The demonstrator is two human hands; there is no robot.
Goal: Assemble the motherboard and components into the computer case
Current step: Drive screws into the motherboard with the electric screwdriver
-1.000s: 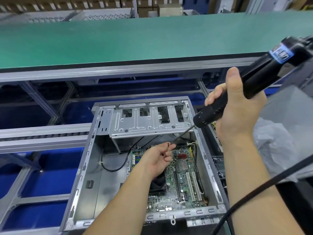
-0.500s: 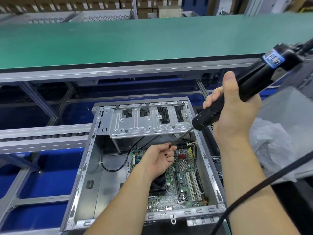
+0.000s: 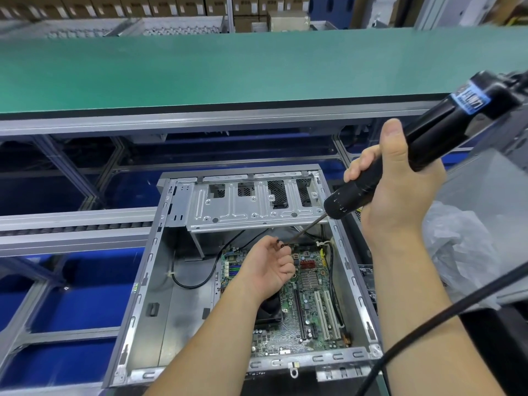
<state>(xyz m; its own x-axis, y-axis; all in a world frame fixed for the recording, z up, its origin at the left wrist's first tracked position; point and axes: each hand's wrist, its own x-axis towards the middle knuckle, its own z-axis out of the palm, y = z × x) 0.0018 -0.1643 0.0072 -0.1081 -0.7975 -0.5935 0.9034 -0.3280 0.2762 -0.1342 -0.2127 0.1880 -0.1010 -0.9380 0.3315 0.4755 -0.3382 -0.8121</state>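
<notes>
The computer case (image 3: 160,315) lies on its side with the open face up, so the hands can reach down into it. The green motherboard (image 3: 311,307) already sits flat on the case floor, toward the right side. It looks like it is waiting to be screwed down.

The left hand (image 3: 268,267) reaches in over the board, palm turned up and fingers curled. It seems to pinch a small dark screw (image 3: 281,246) at its fingertips, but the screw is too small to be sure. I think it holds the screw there so the tool tip can pick it up.

The right hand (image 3: 397,192) is higher, above the right wall of the case. It grips a black electric screwdriver (image 3: 423,147) tightly, thumb pointing up. The tool tilts down to the left, and its thin bit (image 3: 310,227) points at the left fingertips.

Farther back, a silver drive cage (image 3: 251,204) spans the case. Behind that runs a long green tabletop (image 3: 200,67).
</notes>
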